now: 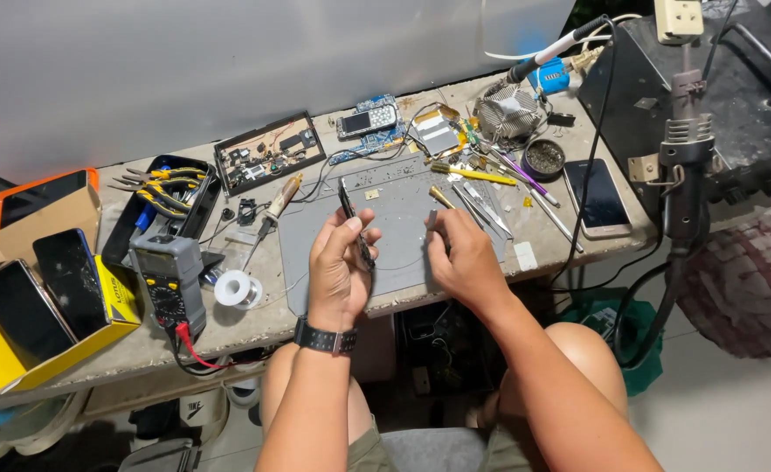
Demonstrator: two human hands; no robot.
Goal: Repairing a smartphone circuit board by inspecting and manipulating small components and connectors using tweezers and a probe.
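While the left hand pinches a thin dark phone part edge-on over the grey work mat, the right hand is closed round a small metal tool, its tip just right of that part.

Landmark: grey work mat, centre of bench.
- On mat, far right: tweezers, brass-handled tool.
- Beyond mat: stripped blue circuit board, open tray of components.
- Left of mat: soldering iron, solder reel, multimeter, pliers in a black tray, yellow box of phones.
- Right of mat: yellow screwdriver, round tin, intact phone, hot-air handle on its stand.

Judgement: step in hand appears to be close work along the part's edge, prying or picking. Next move calls for a steady left pinch and a light, fine tool tip; the part looks thin and apt to flex.
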